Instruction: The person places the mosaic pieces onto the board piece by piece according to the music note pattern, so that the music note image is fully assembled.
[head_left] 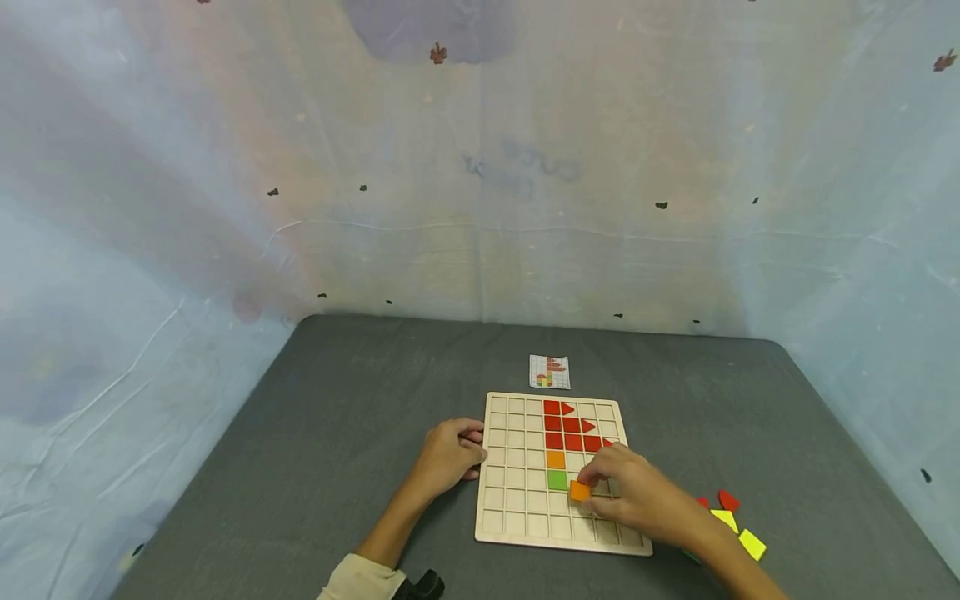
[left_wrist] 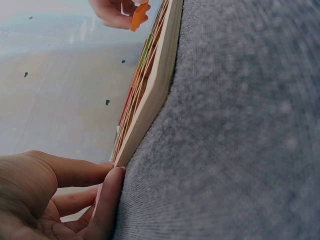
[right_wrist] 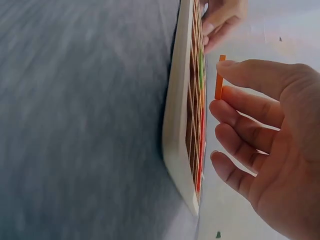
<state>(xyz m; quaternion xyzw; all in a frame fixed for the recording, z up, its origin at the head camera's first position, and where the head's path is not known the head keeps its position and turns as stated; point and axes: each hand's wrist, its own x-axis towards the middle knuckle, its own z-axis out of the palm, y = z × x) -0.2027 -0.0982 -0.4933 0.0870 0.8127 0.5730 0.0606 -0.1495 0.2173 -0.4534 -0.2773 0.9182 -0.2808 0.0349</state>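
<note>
Left hand (head_left: 448,454) gripping wooden board (head_left: 516,500), right hand (head_left: 637,493) pinching orange square (head_left: 578,491), grey tabletop (head_left: 360,392), pale sheeting (head_left: 480,125) behind

Pale draped backdrop (head_left: 480,125), grey-covered table (head_left: 360,383)

Grey tabletop (head_left: 375,375) beneath board (head_left: 515,477), card (head_left: 550,382), loose tiles (head_left: 752,545)

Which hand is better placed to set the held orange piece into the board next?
Right, I think: the right hand pinches the orange piece above the board, while the left hand touches the board's left edge, farther from the piece.
</note>
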